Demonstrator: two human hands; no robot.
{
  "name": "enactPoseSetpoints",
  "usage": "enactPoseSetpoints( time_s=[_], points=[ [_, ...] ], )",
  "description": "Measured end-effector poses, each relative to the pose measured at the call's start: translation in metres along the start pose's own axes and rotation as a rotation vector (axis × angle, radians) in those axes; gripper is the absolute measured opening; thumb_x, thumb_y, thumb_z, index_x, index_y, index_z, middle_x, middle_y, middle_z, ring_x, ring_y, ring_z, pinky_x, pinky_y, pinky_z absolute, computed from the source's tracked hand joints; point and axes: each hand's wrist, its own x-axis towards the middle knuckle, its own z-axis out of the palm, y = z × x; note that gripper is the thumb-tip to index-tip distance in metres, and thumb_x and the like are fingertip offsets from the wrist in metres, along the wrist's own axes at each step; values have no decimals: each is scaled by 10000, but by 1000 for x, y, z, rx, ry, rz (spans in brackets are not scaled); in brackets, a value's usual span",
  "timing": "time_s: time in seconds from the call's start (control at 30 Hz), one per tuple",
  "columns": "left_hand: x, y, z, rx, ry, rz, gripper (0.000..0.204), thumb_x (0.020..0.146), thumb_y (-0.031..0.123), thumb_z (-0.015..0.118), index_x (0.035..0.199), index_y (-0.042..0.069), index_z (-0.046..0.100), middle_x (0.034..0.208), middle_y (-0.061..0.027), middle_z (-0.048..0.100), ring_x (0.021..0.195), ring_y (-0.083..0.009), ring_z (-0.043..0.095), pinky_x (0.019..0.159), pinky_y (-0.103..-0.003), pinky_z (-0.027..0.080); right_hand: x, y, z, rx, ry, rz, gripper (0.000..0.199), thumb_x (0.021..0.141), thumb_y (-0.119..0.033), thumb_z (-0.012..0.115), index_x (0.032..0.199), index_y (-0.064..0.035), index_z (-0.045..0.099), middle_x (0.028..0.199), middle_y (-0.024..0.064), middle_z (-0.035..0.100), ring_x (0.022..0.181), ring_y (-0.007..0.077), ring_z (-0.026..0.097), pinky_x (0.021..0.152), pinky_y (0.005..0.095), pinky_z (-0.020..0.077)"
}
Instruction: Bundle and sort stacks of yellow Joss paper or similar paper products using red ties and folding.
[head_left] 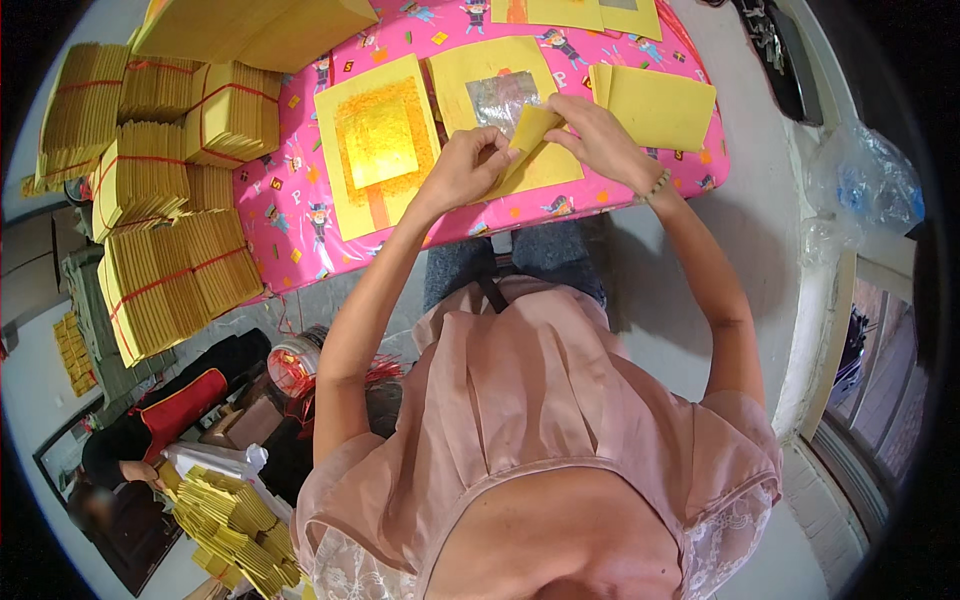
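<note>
My left hand (466, 168) pinches the lower left end of a folded yellow joss paper sheet (531, 128). Its upper right end is between the fingers of my right hand (604, 142), which wears a beaded bracelet. The folded sheet slants over a flat joss paper sheet with a silver foil square (497, 98), and covers part of that foil. To the left lies a joss paper sheet with a gold foil square (378, 146) framed in orange. Beside my right hand are folded yellow papers (662, 107).
A pink patterned cloth covers the table (285, 215). Bundles of yellow paper tied with red string (175, 285) are stacked along its left side. At lower left, another person (128, 462) reaches toward heaped yellow papers (222, 510). Clear plastic bags (865, 185) hang at right.
</note>
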Motion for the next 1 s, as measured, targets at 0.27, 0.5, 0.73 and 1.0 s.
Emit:
enactPoseSetpoints(
  time_s=[0.27, 0.5, 0.73, 1.0],
  points=[
    [-3, 54, -58, -273, 0, 234, 420, 838, 258, 735, 1171, 55, 579, 1011, -59, 660, 1013, -146, 593, 945, -311, 438, 52, 15, -36, 411, 14, 161, 262, 885, -85, 618, 1113, -19, 508, 1016, 100, 651, 971, 189, 630, 848, 314, 472],
    [13, 59, -80, -158, 451, 366, 233, 840, 196, 735, 1009, 43, 684, 913, 22, 676, 859, -92, 607, 795, -267, 463, 83, -20, -81, 796, 168, 292, 414, 908, -62, 552, 1301, 16, 445, 1122, 71, 604, 994, 130, 573, 755, 243, 510],
    [-11, 90, -55, -566, 453, -12, 288, 956, 332, 584, 979, 55, 658, 847, 37, 608, 717, -36, 554, 602, -274, 575, 65, -29, -78, 825, 252, 152, 308, 955, -142, 584, 1205, 26, 516, 1128, 54, 618, 1035, 106, 578, 916, 268, 466],
    [-24, 91, -32, -713, 544, 11, 261, 969, 304, 567, 870, 73, 635, 778, 43, 556, 674, -35, 527, 657, -292, 586, 18, -40, -45, 1030, 64, 456, 346, 963, -204, 585, 1179, 66, 588, 1081, 54, 656, 968, 76, 582, 864, 248, 469]
  ],
)
